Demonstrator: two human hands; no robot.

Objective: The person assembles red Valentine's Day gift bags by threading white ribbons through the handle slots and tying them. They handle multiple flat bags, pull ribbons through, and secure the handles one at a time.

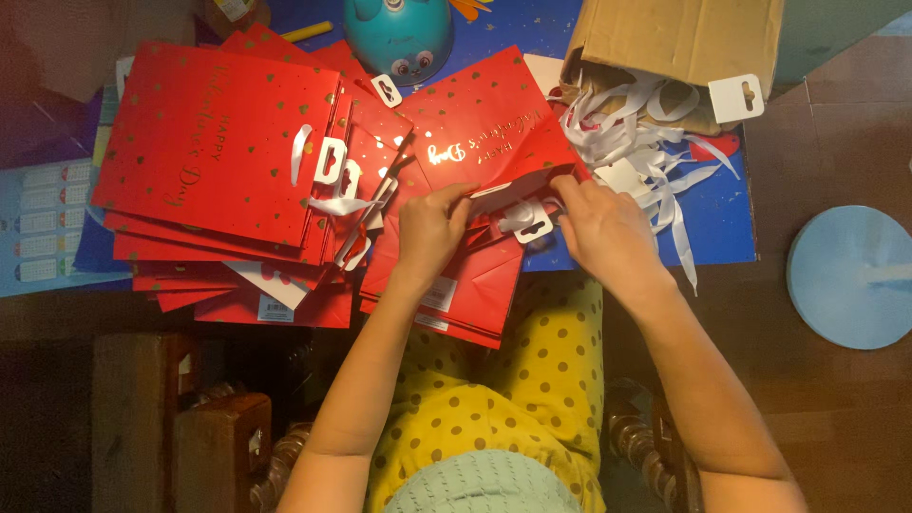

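A flat red gift bag (480, 133) with gold hearts lies in front of me over more red bags. My left hand (429, 228) pinches its folded top edge from the left. My right hand (600, 223) grips the same edge from the right, beside a white ribbon handle with a white card hang tag (532, 220). A fanned stack of the same red bags (218, 142) lies to the left, each with white ribbon handles and tags.
A brown cardboard box (679, 43) full of white ribbon handles (646, 152) stands at the back right on a blue mat (722, 223). A teal round toy (399, 33) sits at the back. A pale blue round disc (850, 275) lies at the right. Dark wooden furniture (180, 418) is below left.
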